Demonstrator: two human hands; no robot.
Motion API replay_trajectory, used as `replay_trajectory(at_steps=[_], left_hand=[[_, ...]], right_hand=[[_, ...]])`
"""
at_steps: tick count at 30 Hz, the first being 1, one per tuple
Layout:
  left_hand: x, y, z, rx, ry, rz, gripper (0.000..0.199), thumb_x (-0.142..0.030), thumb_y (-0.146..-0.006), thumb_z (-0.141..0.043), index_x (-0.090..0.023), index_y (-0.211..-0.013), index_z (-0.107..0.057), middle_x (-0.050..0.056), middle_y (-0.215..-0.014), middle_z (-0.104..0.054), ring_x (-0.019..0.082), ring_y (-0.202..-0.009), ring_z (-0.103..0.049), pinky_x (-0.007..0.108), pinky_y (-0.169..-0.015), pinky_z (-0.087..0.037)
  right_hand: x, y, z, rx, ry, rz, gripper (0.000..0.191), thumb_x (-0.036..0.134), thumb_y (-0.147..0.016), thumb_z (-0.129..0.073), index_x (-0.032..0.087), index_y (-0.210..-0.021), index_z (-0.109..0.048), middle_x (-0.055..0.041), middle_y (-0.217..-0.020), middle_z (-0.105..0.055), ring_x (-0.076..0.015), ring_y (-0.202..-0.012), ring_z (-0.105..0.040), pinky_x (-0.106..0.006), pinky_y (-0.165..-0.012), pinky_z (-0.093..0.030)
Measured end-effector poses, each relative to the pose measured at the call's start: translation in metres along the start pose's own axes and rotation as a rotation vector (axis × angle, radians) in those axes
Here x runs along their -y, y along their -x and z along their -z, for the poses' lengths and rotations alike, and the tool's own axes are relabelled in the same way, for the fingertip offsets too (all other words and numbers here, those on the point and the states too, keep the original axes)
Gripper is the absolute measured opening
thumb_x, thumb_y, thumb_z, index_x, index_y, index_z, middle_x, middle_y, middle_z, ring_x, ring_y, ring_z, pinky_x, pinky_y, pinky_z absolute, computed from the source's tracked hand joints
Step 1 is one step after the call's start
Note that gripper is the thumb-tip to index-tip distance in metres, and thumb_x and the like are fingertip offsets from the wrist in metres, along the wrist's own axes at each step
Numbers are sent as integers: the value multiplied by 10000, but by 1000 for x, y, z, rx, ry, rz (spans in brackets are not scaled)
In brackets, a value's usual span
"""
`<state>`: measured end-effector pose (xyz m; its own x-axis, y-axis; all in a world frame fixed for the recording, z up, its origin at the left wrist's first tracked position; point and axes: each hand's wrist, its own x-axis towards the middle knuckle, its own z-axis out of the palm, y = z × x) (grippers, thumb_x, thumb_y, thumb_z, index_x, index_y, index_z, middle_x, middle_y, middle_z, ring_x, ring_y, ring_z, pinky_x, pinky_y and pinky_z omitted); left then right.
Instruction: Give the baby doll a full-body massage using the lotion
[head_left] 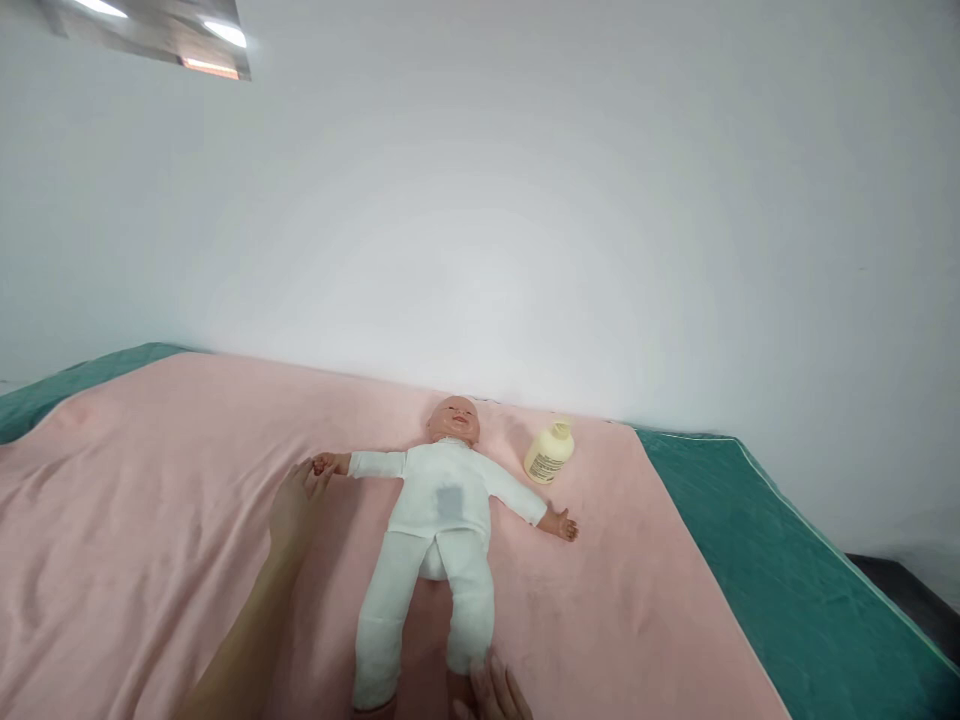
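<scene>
A baby doll lies on its back on a pink blanket, arms spread. It wears a white long-sleeved top with a grey patch on the chest, and white trousers. My left hand reaches in from the lower left, its fingertips closed on the doll's small hand at the left. At the bottom edge, my right hand lies against the doll's lower leg and foot on the right, fingers stretched out. The frame cuts off part of this hand.
A pale yellow bottle with dark print stands by the doll's head, at the right. Green sheet shows beyond the blanket on both sides. Behind the bed rises a white wall. A shiny panel hangs at the upper left.
</scene>
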<state>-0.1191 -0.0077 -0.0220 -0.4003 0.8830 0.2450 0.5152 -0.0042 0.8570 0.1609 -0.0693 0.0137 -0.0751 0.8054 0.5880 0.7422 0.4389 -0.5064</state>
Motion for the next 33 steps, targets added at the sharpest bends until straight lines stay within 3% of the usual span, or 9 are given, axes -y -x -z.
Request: replay_trajectory(at_steps=[2, 4, 6, 11, 14, 17, 23, 29, 33], left_hand=[[-11, 4, -3, -9, -46, 29, 444, -475, -843, -512, -173, -1147, -629, 119, -961, -705, 335, -889, -644, 439, -768, -478], [-28, 11, -7, -29, -64, 27, 477, -495, -880, -466, -187, -1220, -600, 116, -1045, -701, 309, -860, -655, 414, -748, -489], [-47, 20, -13, -35, -38, -33, 442, -480, -886, -476, -210, -1207, -614, 99, -1108, -691, 287, -868, -664, 394, -764, -496], [-82, 48, -29, 110, 25, -495, 292, -383, -864, -566, -226, -1080, -684, 69, -1148, -685, 269, -1109, -604, 375, -945, -449], [-85, 61, -36, 269, -9, -777, 243, -340, -868, -598, -243, -1067, -698, 55, -1120, -700, 245, -1143, -594, 385, -1008, -407], [-81, 69, -36, 414, -58, -906, 239, -258, -899, -562, -272, -1099, -692, 41, -1151, -688, 216, -1159, -587, 391, -1024, -396], [-76, 71, -32, 440, -83, -939, 246, -247, -910, -550, -284, -1112, -685, 37, -1172, -678, 202, -1166, -584, 384, -1026, -397], [-56, 42, -10, 165, -69, -858, 247, -294, -880, -587, -286, -1111, -672, 29, -1105, -707, 223, -1063, -643, 385, -1037, -369], [-32, 17, 9, -3, -148, -693, 259, -394, -854, -575, -281, -1062, -681, 36, -1073, -715, 254, -1002, -652, 381, -980, -412]], right_hand=[[15, 60, 27, 4, -3, 65, 497, 465, -878, -588, 330, -1343, -480, -58, -1378, -508, -297, -1186, -552, -548, -864, -553], [26, 106, 49, 5, -1, 118, 421, 376, -912, -534, 447, -1324, -479, 21, -1316, -571, -266, -1152, -591, -497, -851, -583], [30, 125, 63, 3, 49, 234, 478, 287, -935, -476, 358, -1403, -408, -16, -1341, -551, -254, -1217, -543, -477, -956, -526], [27, 86, 66, 63, 23, 201, 481, 358, -951, -477, 246, -1414, -410, -76, -1403, -489, -253, -1319, -428, -460, -1060, -427], [25, 64, 64, 66, -57, 126, 455, 341, -960, -460, 268, -1407, -412, -61, -1403, -491, -236, -1320, -429, -451, -1081, -403], [25, 61, 62, 51, -128, 59, 447, 316, -964, -456, 279, -1406, -409, -57, -1404, -491, -223, -1317, -434, -439, -1094, -389], [27, 77, 61, 12, -194, -8, 440, 332, -942, -503, 282, -1376, -457, -66, -1395, -500, -247, -1304, -449, -439, -1078, -408], [31, 106, 80, -29, -165, -76, 525, 402, -948, -471, 278, -1444, -352, -72, -1443, -439, -273, -1318, -423, -447, -1044, -437], [26, 136, 87, 42, -69, 50, 543, 460, -931, -481, 272, -1431, -387, -78, -1465, -401, -308, -1304, -430, -446, -1000, -476]])
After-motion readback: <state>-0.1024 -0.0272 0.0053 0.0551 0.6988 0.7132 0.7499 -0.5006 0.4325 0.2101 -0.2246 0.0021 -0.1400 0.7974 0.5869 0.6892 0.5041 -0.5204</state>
